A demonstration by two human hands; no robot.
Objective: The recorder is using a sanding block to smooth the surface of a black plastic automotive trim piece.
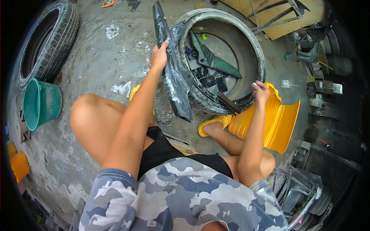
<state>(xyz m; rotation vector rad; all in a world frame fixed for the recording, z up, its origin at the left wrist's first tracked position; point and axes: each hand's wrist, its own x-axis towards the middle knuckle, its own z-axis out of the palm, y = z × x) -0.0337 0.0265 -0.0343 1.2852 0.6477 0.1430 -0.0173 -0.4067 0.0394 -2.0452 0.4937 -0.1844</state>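
Observation:
My left hand (159,57) is closed round the edge of a long, dark grey plastic panel (176,82) with a wet-looking, whitish-smeared surface. The panel is tilted upright against the near-left side of a tyre (252,42) lying flat on the floor. At the tyre's right rim my right hand (261,92) hovers with its fingers curled together; whatever they pinch, if anything, is too small to make out. Inside the tyre lie a black and green plastic panel (217,64) and several dark, flat pieces (208,81). A dark narrow bar (229,102) rests across its near rim.
A yellow plastic panel (283,125) lies beside my right foot in a yellow clog (214,124). Over on the left stand a green bucket (50,102) and another tyre (58,44). Dark parts and clutter (320,88) line the right side.

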